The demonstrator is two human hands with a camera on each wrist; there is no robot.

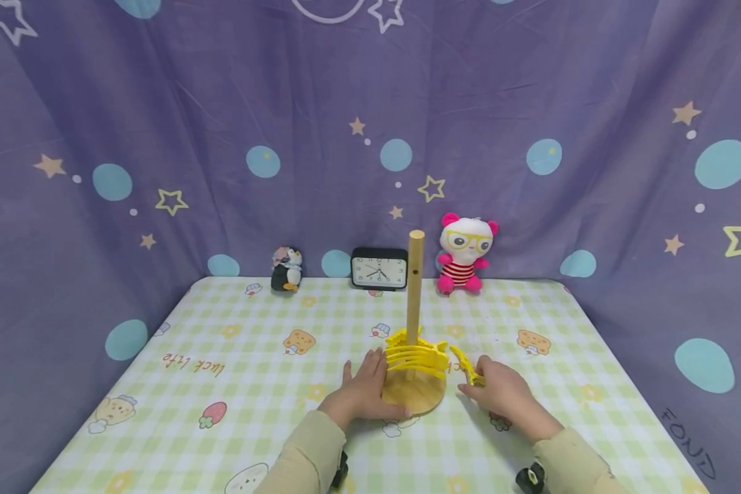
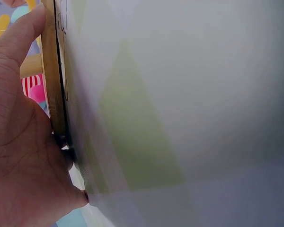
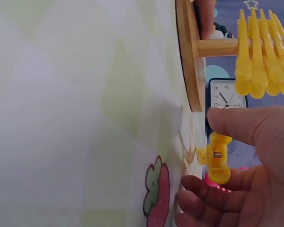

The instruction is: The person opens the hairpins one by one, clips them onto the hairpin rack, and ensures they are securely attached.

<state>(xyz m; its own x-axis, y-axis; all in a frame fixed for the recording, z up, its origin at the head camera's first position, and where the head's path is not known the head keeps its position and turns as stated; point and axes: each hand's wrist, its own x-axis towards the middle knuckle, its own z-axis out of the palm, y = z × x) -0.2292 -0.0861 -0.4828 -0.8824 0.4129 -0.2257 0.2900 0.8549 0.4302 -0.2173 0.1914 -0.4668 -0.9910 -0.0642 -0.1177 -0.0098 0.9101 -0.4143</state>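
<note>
A round wooden stand (image 1: 410, 394) with an upright post stands on the table. Yellow hair claw clips (image 1: 420, 355) with long curved teeth sit around the lower post, above the base. My left hand (image 1: 364, 391) rests against the left and front of the base, fingers extended and thumb spread along its near edge. In the left wrist view, the thumb touches the wooden base (image 2: 54, 80). To the right of the stand, my right hand (image 1: 500, 387) pinches another yellow claw clip (image 1: 466, 363) between thumb and fingers. Its spring shows in the right wrist view, on the clip (image 3: 217, 158).
Along the table's back edge stand a penguin toy (image 1: 287, 269), a black alarm clock (image 1: 379, 268) and a pink-and-white plush bear (image 1: 465, 254). A checked cloth (image 1: 253, 357) with printed pictures covers the table. A purple patterned curtain (image 1: 321, 82) hangs behind and at both sides.
</note>
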